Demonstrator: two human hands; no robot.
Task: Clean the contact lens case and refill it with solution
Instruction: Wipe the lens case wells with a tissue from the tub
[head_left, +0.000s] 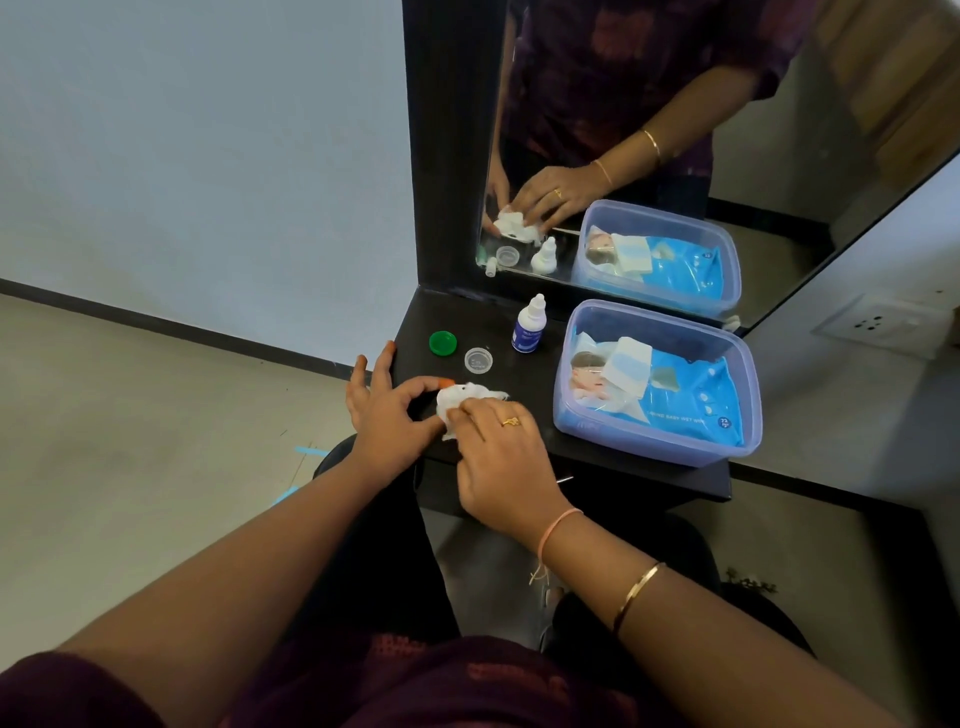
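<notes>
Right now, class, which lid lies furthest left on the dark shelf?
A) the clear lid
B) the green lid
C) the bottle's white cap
B: the green lid lies to the left of both the clear lid and the capped solution bottle.

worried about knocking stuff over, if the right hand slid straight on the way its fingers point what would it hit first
The right hand grips the white wipe; straight on, it would likely nudge the curled forefinger of the left hand first, then the green cap beyond it.
</notes>
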